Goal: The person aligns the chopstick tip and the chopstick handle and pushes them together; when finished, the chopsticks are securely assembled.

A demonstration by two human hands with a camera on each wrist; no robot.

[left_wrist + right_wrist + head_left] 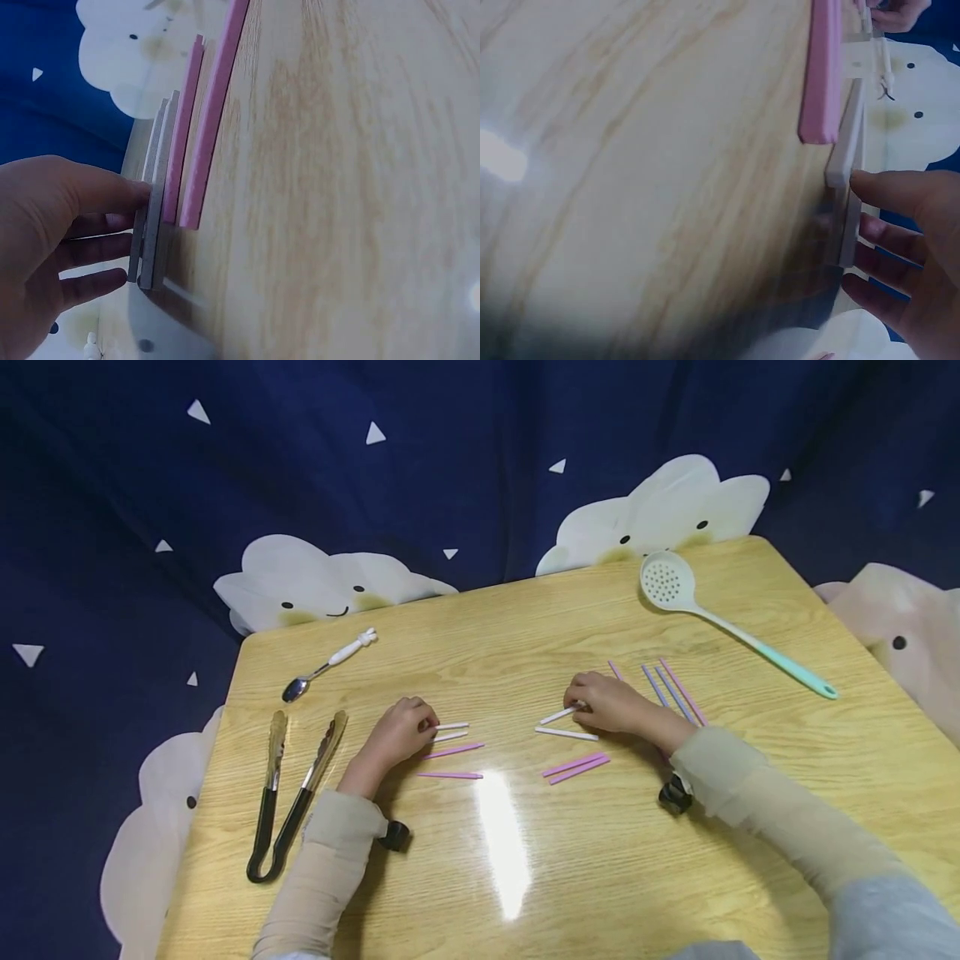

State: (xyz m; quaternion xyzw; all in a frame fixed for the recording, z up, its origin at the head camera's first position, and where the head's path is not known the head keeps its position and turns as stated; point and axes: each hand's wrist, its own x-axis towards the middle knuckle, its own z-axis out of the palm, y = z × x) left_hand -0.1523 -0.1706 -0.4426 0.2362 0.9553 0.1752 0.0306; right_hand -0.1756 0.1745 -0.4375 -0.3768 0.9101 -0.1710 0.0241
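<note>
Two white sticks lie side by side at my left hand [397,732]; its thumb and fingers pinch the farther white stick [453,726], while the nearer white stick [162,195] lies right against it in the left wrist view. Closer to me are two separate pink sticks [452,775]. My right hand [606,702] pinches a slanted white stick [557,716] between thumb and fingers at its right end. Just in front of that lies another white stick [567,734], angled to form a V with it. Below them, a pair of pink sticks [577,767] rests close together.
Black-handled tongs [283,810] lie spread at the left, with a white-handled spoon [330,665] behind them. Purple-blue sticks [666,689] and a pink stick [682,692] lie beyond my right forearm. A slotted skimmer [720,622] lies at the back right of the wooden table [600,877].
</note>
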